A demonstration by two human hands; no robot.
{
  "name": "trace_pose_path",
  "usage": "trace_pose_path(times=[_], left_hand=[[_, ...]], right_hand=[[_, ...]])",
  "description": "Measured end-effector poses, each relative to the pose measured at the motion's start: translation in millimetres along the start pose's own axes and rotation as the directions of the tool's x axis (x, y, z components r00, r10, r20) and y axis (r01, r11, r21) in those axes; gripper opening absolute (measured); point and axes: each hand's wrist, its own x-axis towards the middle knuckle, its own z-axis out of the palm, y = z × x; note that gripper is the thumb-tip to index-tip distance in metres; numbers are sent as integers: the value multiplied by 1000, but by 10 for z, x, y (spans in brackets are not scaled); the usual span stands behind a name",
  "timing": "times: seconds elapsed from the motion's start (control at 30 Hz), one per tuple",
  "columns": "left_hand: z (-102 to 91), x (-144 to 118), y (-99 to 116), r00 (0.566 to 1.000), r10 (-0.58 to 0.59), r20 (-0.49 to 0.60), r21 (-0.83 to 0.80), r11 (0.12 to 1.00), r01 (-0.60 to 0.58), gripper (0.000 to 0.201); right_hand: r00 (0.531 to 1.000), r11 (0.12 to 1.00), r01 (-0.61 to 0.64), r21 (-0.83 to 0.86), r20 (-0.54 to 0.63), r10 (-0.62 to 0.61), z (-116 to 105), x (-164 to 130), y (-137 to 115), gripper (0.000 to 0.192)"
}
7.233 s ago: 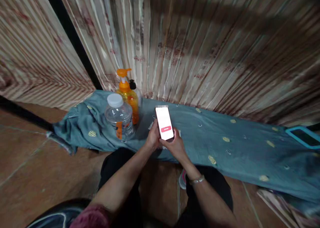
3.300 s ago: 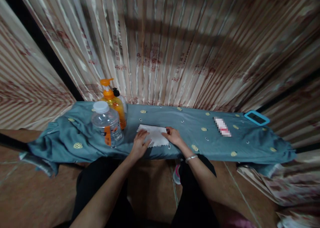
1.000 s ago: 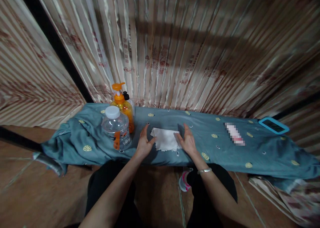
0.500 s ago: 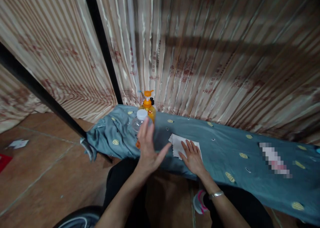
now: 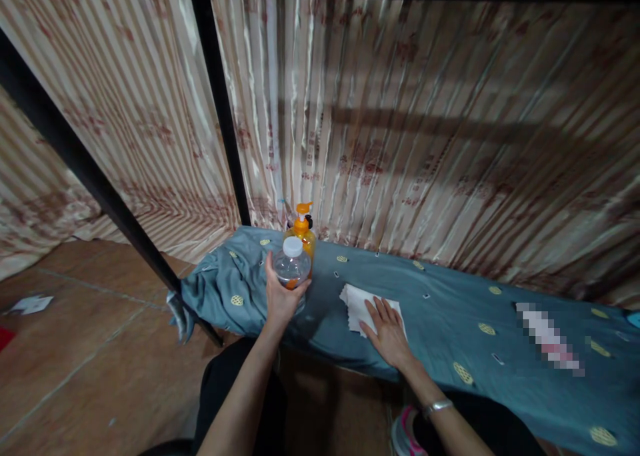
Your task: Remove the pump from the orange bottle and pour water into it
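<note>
My left hand (image 5: 283,297) is wrapped round a clear plastic bottle (image 5: 291,267) with a white cap, thumb on its near side and fingers on its left. The bottle is upright; its lower part is partly hidden by the hand. Close behind it stands an orange pump bottle (image 5: 301,231). My right hand (image 5: 387,333) lies flat on a white cloth (image 5: 356,304) with its fingers spread. The cloth rests on a blue-green patterned cover (image 5: 425,289) over a long, low surface.
A blurred-out pinkish-white item (image 5: 550,339) lies on the cover to the right. Striped curtains (image 5: 380,129) hang behind. A dark post (image 5: 223,109) and a slanted dark bar (image 5: 95,169) stand at the left. Paper scraps (image 5: 31,305) lie on the tiled floor (image 5: 95,349).
My left hand was open in front of the clear bottle; now it has closed round it. My right hand stays flat on the cloth. The camera view has tilted up slightly.
</note>
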Motion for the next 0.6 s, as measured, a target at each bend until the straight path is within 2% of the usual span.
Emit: trace_pose_path(times=[0.1,0.17,0.23,0.37,0.47,0.53,0.6], left_hand=[[-12,-32,-90,1000,-23,20,-4,1000,24,101],[-6,-49,-151,998,-57,28,-10,998,57,99],[0,-54,-185,994,-104,41,4,995,104,91],[-2,-62,-167,990,-117,83,21,993,116,77],[13,-108,-130,986,-115,123,14,993,114,76],[43,-148,-104,981,-114,156,8,993,115,78],[83,-177,-76,979,-97,178,-7,995,100,77]], right_hand=[[1000,998,-23,61,-7,23,-72,25,-85,59],[999,993,-13,121,-35,18,-225,97,-246,61],[996,979,61,193,-71,-48,-481,231,-498,63],[962,921,264,287,-153,-228,-1187,621,-1124,53],[924,899,377,224,-155,-349,-1640,901,-1502,51],[907,903,418,101,-92,-410,-1815,1039,-1652,56],[914,913,402,-65,-37,-405,-1895,1131,-1727,68]])
